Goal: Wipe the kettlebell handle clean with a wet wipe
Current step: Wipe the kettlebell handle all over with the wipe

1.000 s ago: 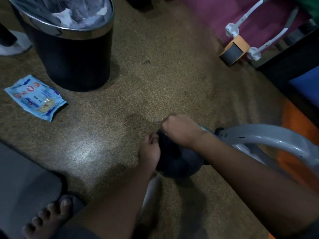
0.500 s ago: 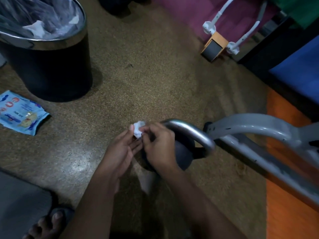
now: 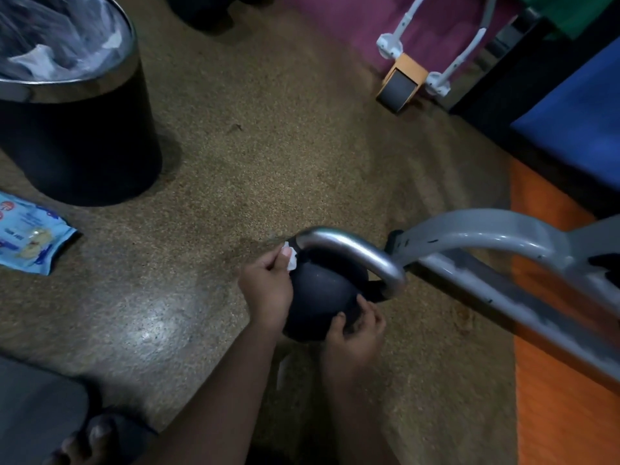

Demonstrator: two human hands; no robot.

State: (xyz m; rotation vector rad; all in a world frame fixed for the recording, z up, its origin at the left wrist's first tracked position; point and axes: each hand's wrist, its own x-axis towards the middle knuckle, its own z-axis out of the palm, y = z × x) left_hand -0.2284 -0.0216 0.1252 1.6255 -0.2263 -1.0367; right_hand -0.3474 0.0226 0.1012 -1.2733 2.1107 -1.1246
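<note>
A black kettlebell (image 3: 318, 297) with a silver metal handle (image 3: 355, 250) stands on the speckled floor at the centre. My left hand (image 3: 266, 286) pinches a small white wet wipe (image 3: 291, 258) and presses it against the left foot of the handle. Low on the near right side of the ball, my right hand (image 3: 355, 325) grips the kettlebell body with fingers curled on it.
A black bin (image 3: 77, 139) with a chrome rim and plastic liner stands at the upper left. A blue wet-wipe pack (image 3: 28, 243) lies left of the kettlebell. A grey metal frame (image 3: 486, 236) runs to the right, over an orange mat (image 3: 563, 397). An orange-wheeled roller (image 3: 402, 82) lies beyond.
My right hand has left the wipe and dropped to the lower right of the kettlebell ball. My left hand now holds the wipe alone at the handle's left end.
</note>
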